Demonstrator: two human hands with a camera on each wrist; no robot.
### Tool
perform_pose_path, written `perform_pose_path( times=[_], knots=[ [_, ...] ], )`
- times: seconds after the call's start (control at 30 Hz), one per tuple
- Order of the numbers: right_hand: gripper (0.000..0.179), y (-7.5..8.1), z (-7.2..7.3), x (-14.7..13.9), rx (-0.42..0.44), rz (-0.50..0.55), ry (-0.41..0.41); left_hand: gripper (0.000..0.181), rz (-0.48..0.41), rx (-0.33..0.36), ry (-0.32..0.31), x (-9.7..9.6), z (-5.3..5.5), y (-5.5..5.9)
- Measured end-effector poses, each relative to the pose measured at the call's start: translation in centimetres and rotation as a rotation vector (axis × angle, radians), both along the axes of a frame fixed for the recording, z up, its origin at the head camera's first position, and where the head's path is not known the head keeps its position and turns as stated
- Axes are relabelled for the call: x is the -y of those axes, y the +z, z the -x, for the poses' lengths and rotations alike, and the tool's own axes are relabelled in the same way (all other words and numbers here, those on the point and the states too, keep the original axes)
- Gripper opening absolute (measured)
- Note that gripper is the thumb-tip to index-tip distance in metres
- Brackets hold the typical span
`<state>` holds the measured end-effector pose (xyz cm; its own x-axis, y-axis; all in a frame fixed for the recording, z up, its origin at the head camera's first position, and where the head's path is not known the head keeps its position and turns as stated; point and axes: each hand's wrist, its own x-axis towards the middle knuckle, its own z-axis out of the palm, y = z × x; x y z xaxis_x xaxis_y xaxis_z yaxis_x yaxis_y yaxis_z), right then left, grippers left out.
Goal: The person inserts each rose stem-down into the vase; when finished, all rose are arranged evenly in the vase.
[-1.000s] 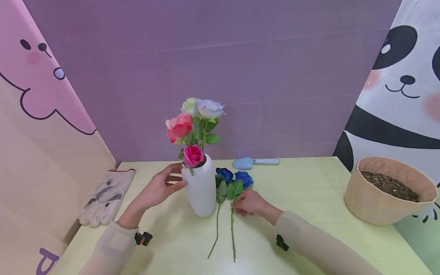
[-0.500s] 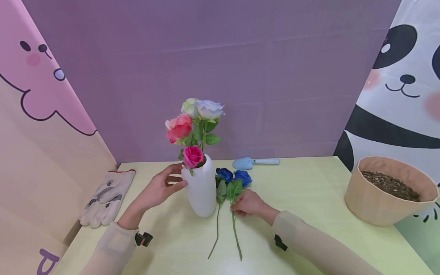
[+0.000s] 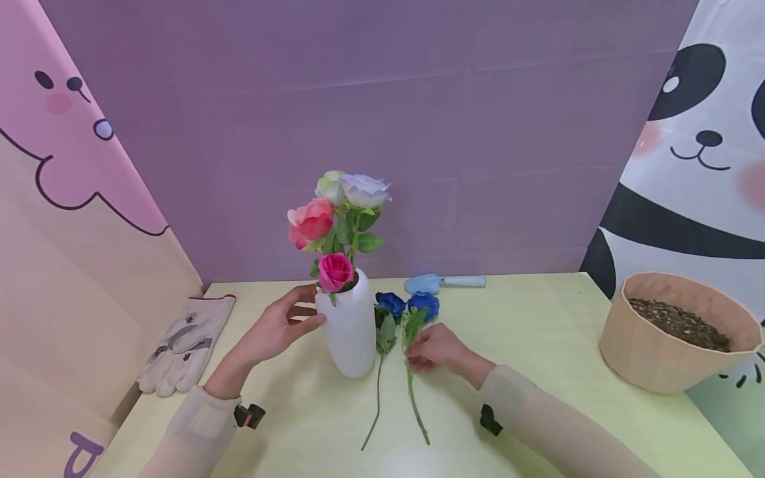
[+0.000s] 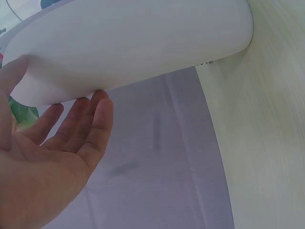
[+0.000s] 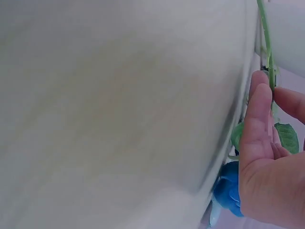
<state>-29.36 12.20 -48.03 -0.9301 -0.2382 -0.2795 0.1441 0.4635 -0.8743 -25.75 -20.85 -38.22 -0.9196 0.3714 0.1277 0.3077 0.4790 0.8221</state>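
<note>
A white vase (image 3: 350,328) stands upright with several roses in it, among them a magenta rose (image 3: 336,271), a coral rose (image 3: 311,222) and a white rose (image 3: 365,191). My left hand (image 3: 279,325) holds the vase near its neck from the left. In the left wrist view, its thumb and curved fingertips touch the vase wall (image 4: 143,43). My right hand (image 3: 435,348) pinches the stem of a blue rose (image 3: 424,305) below its leaves, the stem between thumb and fingers (image 5: 261,102). Beside it, a second blue rose (image 3: 390,303) lies on the table, close to the vase.
A light blue trowel (image 3: 423,284) lies at the table's back edge. Grey-white work gloves (image 3: 186,345) rest at the left edge. On the right stands a tan pot (image 3: 651,345) with dark soil. A purple backdrop (image 3: 478,133) rises behind the table (image 3: 526,411).
The pinched rose's stem end has swung right, and its leaves have turned. My right hand has shifted only slightly. My left hand and the vase have stayed in place.
</note>
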Motion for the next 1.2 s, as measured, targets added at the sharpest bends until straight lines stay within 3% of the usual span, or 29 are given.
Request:
perform_pose_path(
  times=[0.27,0.6,1.2],
  knots=[
    [0.022,1.6,0.1,-0.5,-0.02,0.031,-0.007,0.066,-0.003,0.002,-0.003,0.0,0.0,0.1],
    [0.028,4.8,0.0,-1.3,-0.064,0.109,0.024,0.066,0.003,-0.003,0.003,0.0,0.1,0.0],
    [0.034,10.4,0.0,-2.0,-0.17,0.29,-0.021,0.065,-0.003,0.004,-0.004,0.0,0.1,-0.1]
  ],
)
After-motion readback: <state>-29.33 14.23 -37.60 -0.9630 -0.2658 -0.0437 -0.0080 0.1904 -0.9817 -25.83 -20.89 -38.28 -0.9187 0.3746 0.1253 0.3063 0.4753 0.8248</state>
